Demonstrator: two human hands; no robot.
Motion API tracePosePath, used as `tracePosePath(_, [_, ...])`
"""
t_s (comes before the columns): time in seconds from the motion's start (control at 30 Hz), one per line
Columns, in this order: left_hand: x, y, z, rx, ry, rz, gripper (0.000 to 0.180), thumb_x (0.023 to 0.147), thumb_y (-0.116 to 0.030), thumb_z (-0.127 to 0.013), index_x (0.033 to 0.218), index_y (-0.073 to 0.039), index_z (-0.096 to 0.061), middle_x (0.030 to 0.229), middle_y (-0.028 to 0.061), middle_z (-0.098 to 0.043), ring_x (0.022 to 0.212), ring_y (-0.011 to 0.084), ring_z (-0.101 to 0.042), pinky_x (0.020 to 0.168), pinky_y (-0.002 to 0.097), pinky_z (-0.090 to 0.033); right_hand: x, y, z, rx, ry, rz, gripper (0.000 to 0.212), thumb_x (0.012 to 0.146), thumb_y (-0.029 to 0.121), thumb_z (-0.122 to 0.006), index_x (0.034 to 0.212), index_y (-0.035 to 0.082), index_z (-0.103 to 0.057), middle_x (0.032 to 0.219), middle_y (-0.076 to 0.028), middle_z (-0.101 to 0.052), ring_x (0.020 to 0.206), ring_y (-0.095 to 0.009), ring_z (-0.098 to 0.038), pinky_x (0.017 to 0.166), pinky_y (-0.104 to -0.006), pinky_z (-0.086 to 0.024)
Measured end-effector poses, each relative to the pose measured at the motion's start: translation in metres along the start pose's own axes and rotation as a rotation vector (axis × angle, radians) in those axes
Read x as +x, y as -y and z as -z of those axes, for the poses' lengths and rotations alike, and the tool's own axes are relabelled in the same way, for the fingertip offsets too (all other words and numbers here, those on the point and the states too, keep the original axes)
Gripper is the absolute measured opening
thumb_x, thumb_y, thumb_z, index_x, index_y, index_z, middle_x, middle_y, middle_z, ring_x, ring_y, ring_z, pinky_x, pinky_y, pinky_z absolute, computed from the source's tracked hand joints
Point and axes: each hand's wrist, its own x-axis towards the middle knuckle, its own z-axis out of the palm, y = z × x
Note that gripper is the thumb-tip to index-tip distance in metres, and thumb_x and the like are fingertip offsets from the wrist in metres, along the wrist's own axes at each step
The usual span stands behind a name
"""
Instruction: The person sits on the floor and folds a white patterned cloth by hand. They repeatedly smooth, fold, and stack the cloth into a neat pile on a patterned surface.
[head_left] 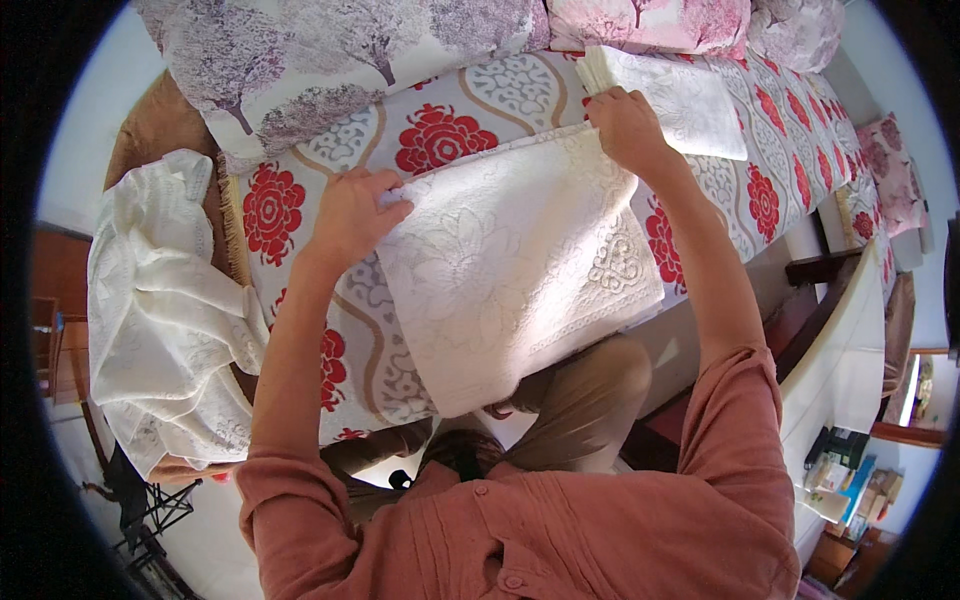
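Note:
A folded white cloth [500, 270] with a raised floral pattern lies spread in front of me, its near edge hanging over the seat's front. My left hand [355, 215] pinches its far left corner between thumb and fingers. At the far right corner, my right hand [632, 130] has its fingers curled down on the cloth; the thumb is mostly hidden. Just beyond the right hand sits another folded white cloth [690, 105], stacked in layers.
A red, grey and white patterned cover [765, 200] lies beneath the cloths. Tree-print cushions [340, 60] line the back. Over the brown armrest at left drapes a crumpled white cloth [170, 320]. To the right stands a long pale tabletop [830, 340] with small boxes near its end.

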Motion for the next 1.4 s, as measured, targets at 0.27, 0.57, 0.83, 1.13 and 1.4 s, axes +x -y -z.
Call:
tracePosePath(0.27, [-0.021, 0.015, 0.006, 0.119, -0.102, -0.084, 0.027, 0.08, -0.019, -0.07, 0.103, -0.005, -0.068, 0.088, 0.0154, -0.066, 0.093, 0.0339, -0.061, 0.095, 0.0469, -0.042, -0.025, 0.004, 0.067, 0.453, -0.071, -0.365, 0.01, 0.08, 0.005, -0.06, 0.088, 0.003, -0.064, 0.094, -0.011, -0.07, 0.094, -0.033, -0.065, 0.08, -0.0411, -0.05])
tracePosePath(0.57, [-0.095, -0.035, 0.08, 0.173, -0.394, -0.047, 0.03, 0.08, -0.011, -0.073, 0.109, -0.007, -0.07, 0.096, 0.0122, -0.07, 0.096, 0.0322, -0.063, 0.09, 0.0441, -0.046, -0.073, 0.03, 0.204, 1.292, -0.286, -0.238, 0.012, 0.078, -0.003, -0.064, 0.083, 0.007, -0.057, 0.095, -0.002, -0.063, 0.087, -0.011, -0.056, 0.084, -0.0238, -0.043])
tracePosePath(0.83, [-0.122, -0.021, 0.2, 0.395, -0.537, -0.051, 0.025, 0.086, -0.019, -0.07, 0.108, -0.008, -0.068, 0.1, 0.011, -0.071, 0.097, 0.0335, -0.064, 0.086, 0.0437, -0.049, -0.038, 0.038, 0.253, 1.039, -0.29, -0.047, 0.01, 0.084, 0.0, -0.065, 0.086, 0.005, -0.056, 0.102, -0.003, -0.062, 0.094, -0.012, -0.057, 0.089, -0.0259, -0.046])
tracePosePath(1.13, [-0.159, -0.026, 0.256, 0.558, -0.869, 0.049, 0.029, 0.092, -0.022, -0.069, 0.121, -0.016, -0.069, 0.11, 0.0114, -0.07, 0.103, 0.0291, -0.066, 0.09, 0.0388, -0.052, 0.001, 0.09, 0.278, 1.148, -0.595, 0.047, 0.023, 0.075, -0.009, -0.062, 0.092, 0.005, -0.061, 0.092, 0.001, -0.058, 0.087, -0.008, -0.054, 0.077, -0.0232, -0.044])
tracePosePath(1.4, [-0.28, -0.027, 0.058, 0.4, -0.423, 0.046, 0.043, 0.084, -0.001, -0.064, 0.126, -0.005, -0.061, 0.113, 0.0133, -0.066, 0.103, 0.0321, -0.061, 0.094, 0.0452, -0.047, -0.124, 0.159, 0.115, 0.685, -0.501, -0.168, 0.034, 0.069, -0.016, -0.058, 0.095, 0.005, -0.066, 0.101, -0.011, -0.066, 0.096, -0.028, -0.064, 0.087, -0.0369, -0.05])
